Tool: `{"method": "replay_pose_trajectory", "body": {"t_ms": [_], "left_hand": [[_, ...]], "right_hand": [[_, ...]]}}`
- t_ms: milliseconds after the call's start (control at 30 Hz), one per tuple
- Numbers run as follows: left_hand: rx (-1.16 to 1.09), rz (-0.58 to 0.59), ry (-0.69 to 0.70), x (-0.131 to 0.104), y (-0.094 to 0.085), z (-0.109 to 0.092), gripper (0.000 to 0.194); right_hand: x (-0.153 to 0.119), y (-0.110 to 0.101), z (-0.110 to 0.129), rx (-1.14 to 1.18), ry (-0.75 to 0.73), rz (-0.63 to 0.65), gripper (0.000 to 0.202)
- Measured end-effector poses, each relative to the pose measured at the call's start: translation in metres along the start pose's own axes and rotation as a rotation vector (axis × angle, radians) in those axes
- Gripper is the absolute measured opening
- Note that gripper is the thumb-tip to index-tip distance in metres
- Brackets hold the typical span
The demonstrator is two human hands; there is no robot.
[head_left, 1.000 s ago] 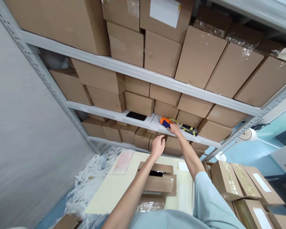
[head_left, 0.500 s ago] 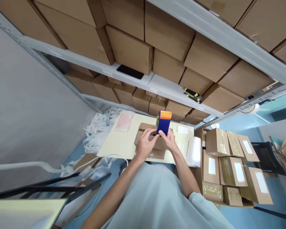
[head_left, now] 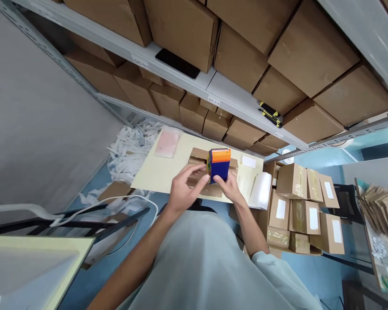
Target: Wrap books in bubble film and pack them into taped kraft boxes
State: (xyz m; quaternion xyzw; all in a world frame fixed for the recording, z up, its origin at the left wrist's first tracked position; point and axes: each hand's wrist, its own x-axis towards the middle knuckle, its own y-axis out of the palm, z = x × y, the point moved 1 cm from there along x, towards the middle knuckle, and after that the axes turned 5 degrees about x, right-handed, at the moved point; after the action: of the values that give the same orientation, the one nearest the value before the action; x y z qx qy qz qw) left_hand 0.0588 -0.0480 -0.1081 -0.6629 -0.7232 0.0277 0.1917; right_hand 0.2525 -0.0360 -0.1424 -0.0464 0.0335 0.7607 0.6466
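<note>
A small box [head_left: 220, 168], dark blue with an orange band at its top, is held upright over the table. My right hand [head_left: 229, 188] grips its lower right part, thumb on the blue face. My left hand [head_left: 186, 188] is at the box's left side with thumb and fingers apart; whether a fingertip touches the box I cannot tell. Below and behind the hands lies an open cardboard carton [head_left: 198, 156] with tape on it, partly covered by the hands and the box.
A pale table [head_left: 145, 176] holds a pinkish sheet pack [head_left: 167, 144], a white label [head_left: 248, 162] and a white roll [head_left: 261, 190]. Taped cartons [head_left: 290, 181] are stacked at right. Above, a shelf carries boxes, a black phone-like slab [head_left: 177, 63] and yellow-black cutters [head_left: 270, 114].
My left hand has come off the box to the left and its fingers have spread. The right hand still holds the box. The camera view has shifted.
</note>
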Motion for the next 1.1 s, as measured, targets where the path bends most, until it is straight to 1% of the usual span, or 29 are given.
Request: {"method": "replay_pose_trajectory", "body": {"t_ms": [100, 200, 267, 367, 467, 533, 633, 733, 800, 867, 933, 1033, 1100], "left_hand": [[-0.075, -0.028, -0.062, 0.024, -0.03, -0.014, 0.038], [-0.058, 0.041, -0.056, 0.047, -0.056, -0.025, 0.034], [-0.035, 0.109, -0.068, 0.057, -0.07, -0.029, 0.03], [-0.007, 0.197, -0.127, 0.066, -0.087, -0.024, 0.026], [0.003, 0.266, -0.172, 0.073, -0.101, -0.011, 0.027], [-0.011, 0.323, -0.174, 0.076, -0.107, -0.003, 0.029], [-0.04, 0.39, -0.152, 0.078, -0.111, 0.007, 0.031], [-0.046, 0.406, -0.157, 0.077, -0.107, 0.016, 0.031], [-0.051, 0.411, -0.217, 0.074, -0.102, 0.024, 0.033], [-0.073, 0.422, -0.311, 0.07, -0.095, 0.035, 0.037], [-0.1, 0.425, -0.394, 0.066, -0.088, 0.047, 0.041], [-0.117, 0.38, -0.478, 0.06, -0.08, 0.063, 0.045], [-0.125, 0.32, -0.536, 0.055, -0.075, 0.07, 0.044]], "right_hand": [[-0.012, 0.007, 0.011, -0.073, 0.01, 0.066, 0.07], [-0.02, 0.016, 0.028, -0.165, -0.001, 0.144, 0.067], [-0.022, 0.022, 0.037, -0.245, -0.021, 0.171, 0.064], [-0.02, 0.031, 0.046, -0.354, -0.028, 0.189, 0.059], [-0.019, 0.038, 0.051, -0.464, 0.001, 0.205, 0.054], [-0.02, 0.043, 0.054, -0.506, 0.022, 0.219, 0.052], [-0.023, 0.048, 0.057, -0.499, 0.076, 0.236, 0.052], [-0.025, 0.051, 0.054, -0.439, 0.155, 0.227, 0.053], [-0.025, 0.052, 0.049, -0.405, 0.208, 0.202, 0.054], [-0.022, 0.052, 0.043, -0.371, 0.268, 0.182, 0.054], [-0.017, 0.051, 0.037, -0.301, 0.35, 0.192, 0.055], [-0.004, 0.048, 0.032, -0.191, 0.46, 0.237, 0.063], [0.008, 0.042, 0.034, -0.202, 0.477, 0.284, 0.067]]}}
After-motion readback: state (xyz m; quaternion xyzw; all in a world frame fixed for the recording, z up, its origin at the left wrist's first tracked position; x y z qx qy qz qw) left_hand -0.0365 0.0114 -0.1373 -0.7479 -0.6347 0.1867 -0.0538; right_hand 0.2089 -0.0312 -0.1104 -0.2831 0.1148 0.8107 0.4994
